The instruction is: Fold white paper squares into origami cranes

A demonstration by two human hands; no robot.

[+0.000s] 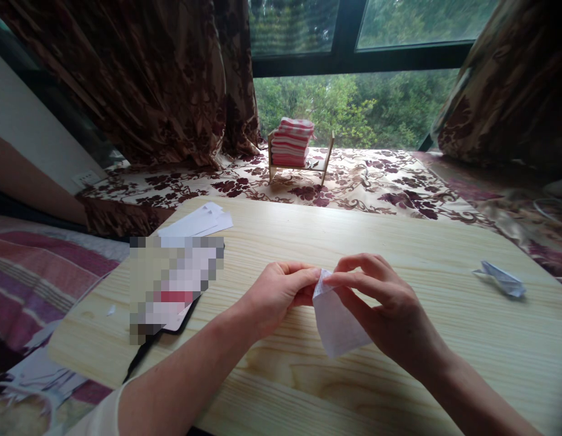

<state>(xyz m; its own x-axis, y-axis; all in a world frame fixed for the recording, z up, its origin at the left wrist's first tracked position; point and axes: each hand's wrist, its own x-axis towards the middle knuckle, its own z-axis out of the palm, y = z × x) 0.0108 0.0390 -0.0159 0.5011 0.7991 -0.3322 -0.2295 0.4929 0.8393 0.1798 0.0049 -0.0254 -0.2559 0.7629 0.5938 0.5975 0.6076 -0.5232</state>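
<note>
A partly folded sheet of white paper [338, 324] hangs between my two hands, above the wooden table [281, 387]. My left hand [283, 289] pinches its upper left corner between thumb and fingers. On the other side, my right hand [381, 290] grips the top fold with thumb and index finger, and its other fingers are bent. The palm hides the paper's right part. Farther right on the tabletop lies a small folded paper piece [502, 278], apart from both hands.
Several white paper strips [197, 223] lie at the table's back left. Nearer is a blurred-out flat object with a dark edge [181, 284] and a black strap. A paper scrap [111, 310] lies at left. Beyond the table, a small wooden rack [326, 158] holds folded pink-and-white cloths [290, 145].
</note>
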